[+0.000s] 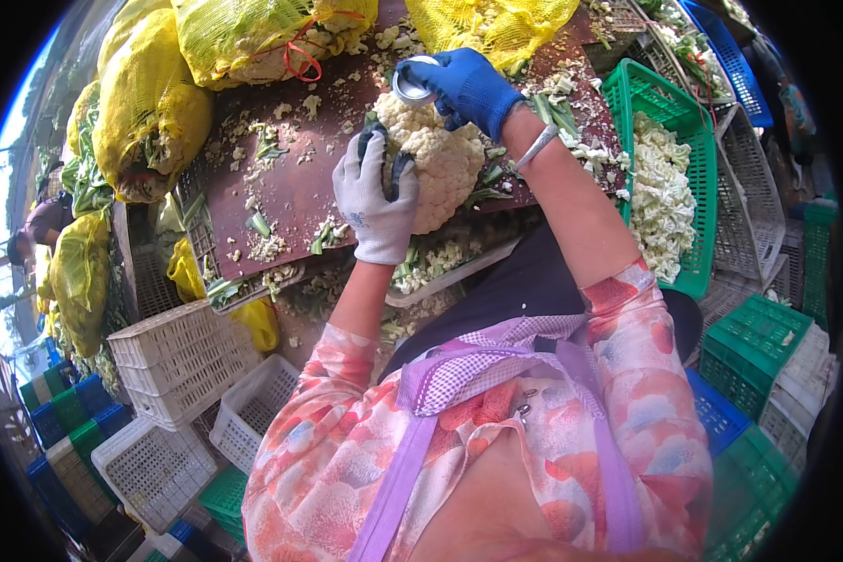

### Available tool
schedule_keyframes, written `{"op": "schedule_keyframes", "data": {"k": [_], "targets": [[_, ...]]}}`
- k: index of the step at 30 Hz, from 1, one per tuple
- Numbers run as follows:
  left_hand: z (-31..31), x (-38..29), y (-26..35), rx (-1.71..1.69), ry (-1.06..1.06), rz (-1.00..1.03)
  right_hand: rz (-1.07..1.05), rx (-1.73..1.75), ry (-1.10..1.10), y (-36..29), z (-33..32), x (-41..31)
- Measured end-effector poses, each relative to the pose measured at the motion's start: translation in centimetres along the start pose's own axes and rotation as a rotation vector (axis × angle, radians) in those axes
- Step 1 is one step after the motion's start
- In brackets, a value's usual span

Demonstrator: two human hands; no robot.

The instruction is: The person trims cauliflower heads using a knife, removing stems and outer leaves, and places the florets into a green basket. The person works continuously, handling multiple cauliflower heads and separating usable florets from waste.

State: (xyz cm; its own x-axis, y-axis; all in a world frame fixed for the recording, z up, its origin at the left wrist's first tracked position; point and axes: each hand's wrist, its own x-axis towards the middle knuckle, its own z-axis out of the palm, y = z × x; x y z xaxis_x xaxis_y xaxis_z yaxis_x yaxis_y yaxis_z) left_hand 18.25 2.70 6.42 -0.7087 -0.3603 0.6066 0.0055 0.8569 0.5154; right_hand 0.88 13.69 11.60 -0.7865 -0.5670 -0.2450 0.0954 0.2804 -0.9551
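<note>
A large cream cauliflower head [439, 165] rests at the near edge of a dark red board [302, 168]. On its left side lies my left hand [379, 190] in a pale knit glove with dark fingertips, fingers spread over the curds and steadying the head. My right hand [467, 91], in a blue glove, grips a round metal cutter shaped like a short open can [416, 81] just above the top of the head. Whether the cutter touches the curds I cannot tell. Crumbs, small florets and green leaf scraps lie scattered around the head.
Yellow mesh bags [154, 112] of cauliflower crowd the board's far left, with another mesh bag [492, 28] at the back. To the right stands a green crate [706, 183] holding cut florets [657, 204]. White crates [183, 358] stack at lower left. A person [46, 221] is at far left.
</note>
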Motion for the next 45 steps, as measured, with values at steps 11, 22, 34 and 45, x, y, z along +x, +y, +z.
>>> {"op": "schedule_keyframes", "data": {"k": [11, 22, 34, 45], "targets": [[-0.1, -2.1, -1.3, -0.007, 0.041, 0.097, 0.102, 0.048, 0.032, 1.7, -1.9, 0.1], [-0.8, -3.7, -2.0, -0.048, 0.081, 0.114, 0.139, 0.062, -0.058, 1.9, -2.3, 1.6], [-0.9, -5.0, -4.4, -0.158, 0.154, -0.038, 0.116, -0.104, -0.118, 4.5, -2.4, 3.8], [0.2, -4.2, -4.7, -0.336, 0.204, -0.309, 0.089, 0.141, 0.017, 7.4, -3.0, 1.2]]}}
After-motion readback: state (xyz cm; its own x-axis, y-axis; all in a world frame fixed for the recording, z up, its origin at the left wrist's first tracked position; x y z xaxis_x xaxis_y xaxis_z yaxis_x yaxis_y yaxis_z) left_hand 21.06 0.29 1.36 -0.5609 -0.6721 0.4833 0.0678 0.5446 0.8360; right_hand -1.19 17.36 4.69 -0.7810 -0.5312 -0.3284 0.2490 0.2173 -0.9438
